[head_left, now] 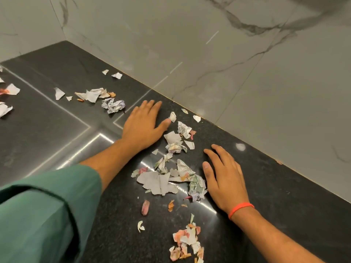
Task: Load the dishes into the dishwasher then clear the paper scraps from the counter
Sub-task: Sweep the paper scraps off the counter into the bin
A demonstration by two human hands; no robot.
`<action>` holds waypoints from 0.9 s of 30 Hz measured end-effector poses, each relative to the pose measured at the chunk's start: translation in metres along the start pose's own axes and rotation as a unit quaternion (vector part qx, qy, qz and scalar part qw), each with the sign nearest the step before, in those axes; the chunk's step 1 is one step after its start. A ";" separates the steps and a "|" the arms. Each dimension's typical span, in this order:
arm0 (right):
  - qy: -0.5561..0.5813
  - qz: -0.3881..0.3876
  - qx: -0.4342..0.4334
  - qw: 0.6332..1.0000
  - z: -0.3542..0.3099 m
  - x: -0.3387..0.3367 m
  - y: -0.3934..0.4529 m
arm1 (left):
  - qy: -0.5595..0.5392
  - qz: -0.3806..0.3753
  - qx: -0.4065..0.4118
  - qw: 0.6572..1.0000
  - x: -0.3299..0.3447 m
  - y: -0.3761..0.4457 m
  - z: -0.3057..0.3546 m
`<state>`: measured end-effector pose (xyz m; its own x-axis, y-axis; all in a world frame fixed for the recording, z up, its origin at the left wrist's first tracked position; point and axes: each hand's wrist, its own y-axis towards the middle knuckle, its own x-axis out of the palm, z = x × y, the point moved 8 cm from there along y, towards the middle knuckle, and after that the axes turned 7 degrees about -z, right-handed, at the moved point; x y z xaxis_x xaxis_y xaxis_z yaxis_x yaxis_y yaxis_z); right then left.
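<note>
While both hands lie flat on the dark speckled worktop [266, 186], the main heap of paper scraps [171, 168] sits right between them. Left hand [144, 126] is palm down, fingers [152, 106] straight and spread a bit, thumb tip just touching a small white scrap [172, 117]; it's not gripping anything. Right hand [226, 177] is also palm down with relaxed, nearly straight fingers, its thumb side right up against a crumpled greenish wad [196, 187] at the edge of the heap, holding nothing either. An orange band [240, 208] goes round the right wrist, and a green sleeve [41, 215] covers the left arm.

More scraps are scattered about: a pink and white cluster [187, 242] near the bottom edge, another bunch with a crumpled ball [113, 105] off to the left of the left hand, and a few bits [7, 92] at the far left edge. Behind the worktop runs a grey marble-veined wall [228, 54]. No dishes or dishwasher in view.
</note>
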<state>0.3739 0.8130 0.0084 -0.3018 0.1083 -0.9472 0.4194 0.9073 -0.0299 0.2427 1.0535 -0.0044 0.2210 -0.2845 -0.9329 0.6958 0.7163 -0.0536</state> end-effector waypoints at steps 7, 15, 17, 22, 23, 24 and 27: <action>0.001 0.004 0.000 1.000 0.001 0.002 0.000 | 0.070 -0.127 0.308 0.940 0.024 -0.048 0.071; 0.008 0.009 0.004 1.000 0.001 0.001 0.000 | 0.020 -0.024 0.309 0.951 0.014 -0.028 0.081; 0.011 0.012 0.006 1.000 0.001 0.001 0.000 | 0.028 -0.003 0.205 0.978 0.016 0.016 0.076; 0.007 0.010 0.008 1.000 0.002 0.001 0.001 | 0.016 0.020 0.174 0.984 0.021 0.031 0.084; 0.005 0.008 0.008 1.000 0.002 0.001 0.001 | 0.013 0.018 0.193 0.981 0.022 0.025 0.087; 0.004 0.007 0.008 1.000 0.001 0.001 0.001 | 0.010 0.009 0.213 0.977 0.022 0.019 0.089; 0.003 0.005 0.010 1.000 0.001 0.000 0.001 | -0.025 -0.032 0.286 0.957 0.022 -0.002 0.103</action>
<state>0.3746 0.8132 0.0078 -0.3023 0.1198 -0.9457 0.4390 0.8981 -0.0266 0.3161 0.9800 0.0121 0.1870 -0.3561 -0.9155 0.9663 0.2346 0.1062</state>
